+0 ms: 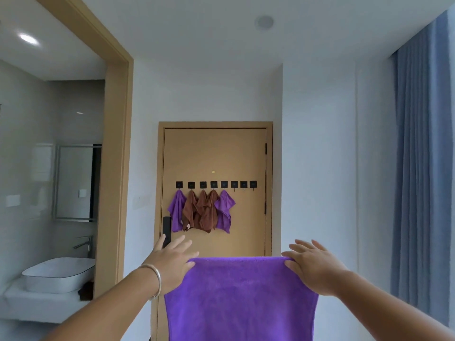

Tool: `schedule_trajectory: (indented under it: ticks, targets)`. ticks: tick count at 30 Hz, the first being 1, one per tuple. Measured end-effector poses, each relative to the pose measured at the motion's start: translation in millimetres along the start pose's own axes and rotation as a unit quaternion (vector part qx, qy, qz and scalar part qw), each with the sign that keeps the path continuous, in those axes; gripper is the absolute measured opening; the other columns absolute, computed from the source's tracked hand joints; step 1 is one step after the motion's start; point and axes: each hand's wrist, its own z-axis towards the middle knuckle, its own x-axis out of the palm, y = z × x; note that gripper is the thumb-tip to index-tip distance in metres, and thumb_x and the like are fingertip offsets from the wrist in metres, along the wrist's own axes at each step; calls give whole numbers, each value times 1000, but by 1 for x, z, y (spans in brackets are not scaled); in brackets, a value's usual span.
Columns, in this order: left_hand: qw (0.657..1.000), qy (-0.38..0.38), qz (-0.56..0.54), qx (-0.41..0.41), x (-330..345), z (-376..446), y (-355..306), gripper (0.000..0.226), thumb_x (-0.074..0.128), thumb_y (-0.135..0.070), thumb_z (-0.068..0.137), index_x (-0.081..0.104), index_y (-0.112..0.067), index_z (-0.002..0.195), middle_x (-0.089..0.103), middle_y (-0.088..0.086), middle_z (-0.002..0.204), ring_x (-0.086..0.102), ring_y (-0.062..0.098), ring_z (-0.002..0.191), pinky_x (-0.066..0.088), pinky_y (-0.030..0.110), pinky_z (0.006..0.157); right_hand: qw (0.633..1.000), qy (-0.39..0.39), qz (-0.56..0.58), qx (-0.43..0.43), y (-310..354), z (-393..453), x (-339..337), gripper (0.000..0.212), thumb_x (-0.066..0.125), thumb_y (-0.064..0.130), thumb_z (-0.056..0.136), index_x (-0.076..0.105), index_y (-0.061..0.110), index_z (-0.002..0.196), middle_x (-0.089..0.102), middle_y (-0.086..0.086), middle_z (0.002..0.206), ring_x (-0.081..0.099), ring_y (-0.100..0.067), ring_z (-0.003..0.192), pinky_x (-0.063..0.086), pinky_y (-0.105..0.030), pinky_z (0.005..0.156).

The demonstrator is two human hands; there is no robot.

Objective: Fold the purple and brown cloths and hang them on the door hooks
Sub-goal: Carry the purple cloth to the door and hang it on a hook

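Head view, left to right. A sink (57,274) sits on its counter (37,303) in the bathroom at far left, a tap (85,243) above it. The left hand (170,263) (a bangle (155,279) on the wrist) pinches the upper left corner of a purple cloth (240,301), thumb over the top edge, the other fingers spread straight. The cloth hangs flat and spread out between both hands, well in front of the door (214,153). On the door, a row of black hooks (216,184) carries five cloths on its left five hooks: a hung purple cloth (176,210) at the left end, three brown cloths (200,212) in the middle, touching one another, and a second hung purple cloth (224,212); the three right hooks are bare. The right hand (314,265) pinches the cloth's upper right corner in the same manner, fingers extended. A blue curtain (421,168) hangs at far right.
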Motion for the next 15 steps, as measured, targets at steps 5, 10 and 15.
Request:
schedule_trajectory:
  ticks: [5, 10, 15]
  targets:
    - [999, -32, -3, 16, 35, 81, 56, 46, 18, -41, 102, 23, -39, 148, 11, -7, 161, -7, 13, 148, -8, 50, 116, 999, -22, 6, 23, 6, 90, 10, 50, 12, 50, 102, 44, 37, 139, 41, 16, 145, 16, -9, 145, 6, -35, 118]
    - [999, -31, 1, 28, 70, 148, 95, 46, 19, -41, 102, 24, -39, 148, 12, -7, 161, -4, 13, 148, -5, 52, 117, 999, -19, 11, 37, 11, 158, 41, 50, 12, 50, 101, 44, 38, 138, 44, 16, 142, 19, -9, 144, 7, -35, 118]
    - [999, -19, 4, 46, 112, 200, 114, 46, 20, -39, 102, 23, -38, 149, 11, -6, 160, -4, 14, 148, -4, 52, 117, 999, -1, 15, 48, 6, 212, 78, 50, 12, 50, 102, 43, 38, 139, 41, 15, 146, 16, -10, 145, 6, -36, 119]
